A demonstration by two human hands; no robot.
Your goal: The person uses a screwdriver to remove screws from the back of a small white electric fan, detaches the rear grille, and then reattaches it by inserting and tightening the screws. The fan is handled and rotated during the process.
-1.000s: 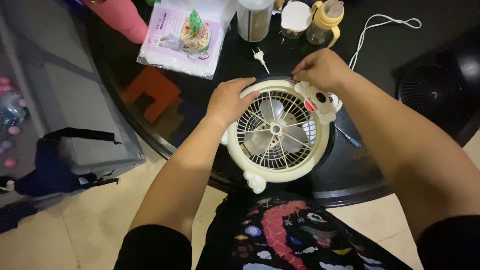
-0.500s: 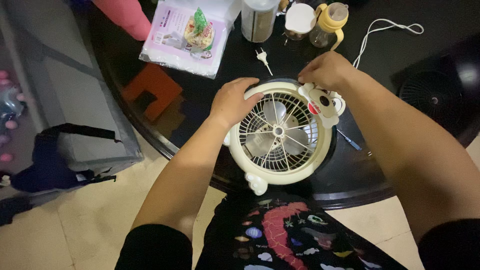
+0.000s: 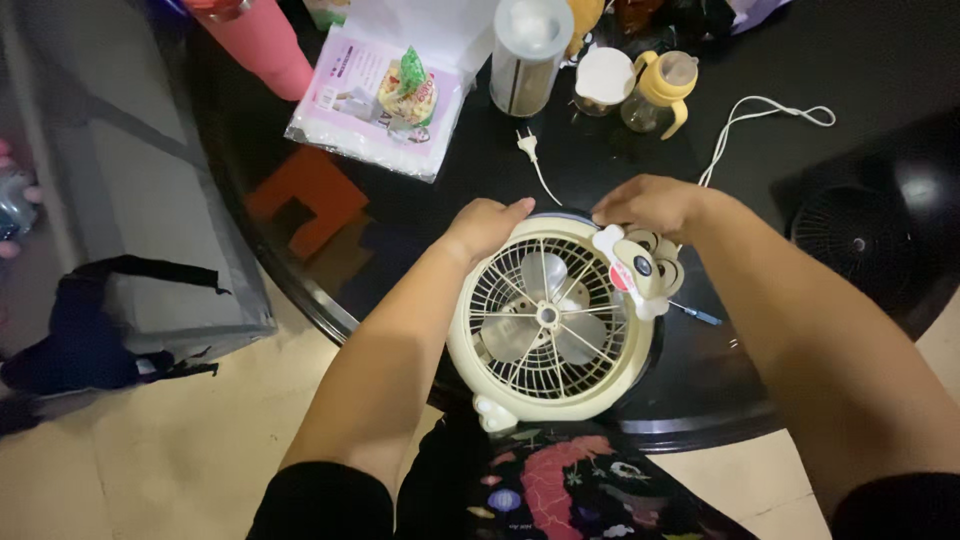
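A small cream table fan with a round wire grille lies face up at the near edge of a round black glass table. A cartoon animal ornament sits on its upper right rim. My left hand grips the fan's top left rim. My right hand holds the top rim just above the ornament. The fan's white cord runs away to the right, and its plug lies on the glass beyond my hands.
A white plastic packet, a metal cup, a small jar and a yellow bottle stand at the back. A dark fan grille lies right. A grey box and black bag sit on the floor left.
The fan and both hands have stayed together on the rim. The view has shifted slightly, and my right hand has slid a little along the top edge.
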